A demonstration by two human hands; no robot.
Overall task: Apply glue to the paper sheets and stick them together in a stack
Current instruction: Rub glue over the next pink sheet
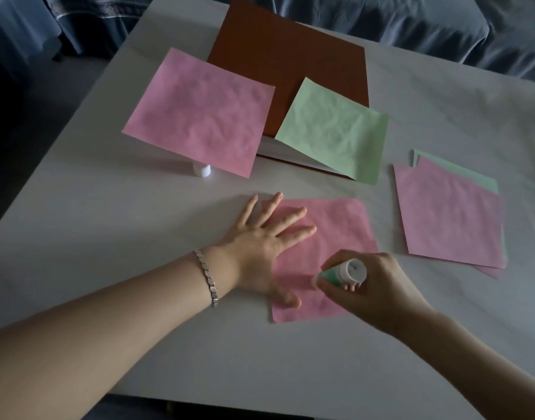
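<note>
Three pink sheets showing: near pink sheet (336, 231) at 6 o'clock on the desk (108, 207), far pink sheet (199, 110) at 11, perched on a white cap (203, 170), a third topping the pile (448, 213) at 3. One loose green sheet (333, 128) at 12, across a brown folder (284, 56); more green at the pile's far edge. Flat on the near sheet's 9 o'clock side, fingers splayed: left hand (260, 247). At its 5 o'clock corner, right hand (378, 286), grip curled round one glue stick (345, 272), tip angled down.

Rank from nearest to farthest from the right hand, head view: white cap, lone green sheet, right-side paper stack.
1. paper stack, just right of the right hand.
2. green sheet, farther back, on the folder.
3. white cap, far left, under a pink sheet.
</note>
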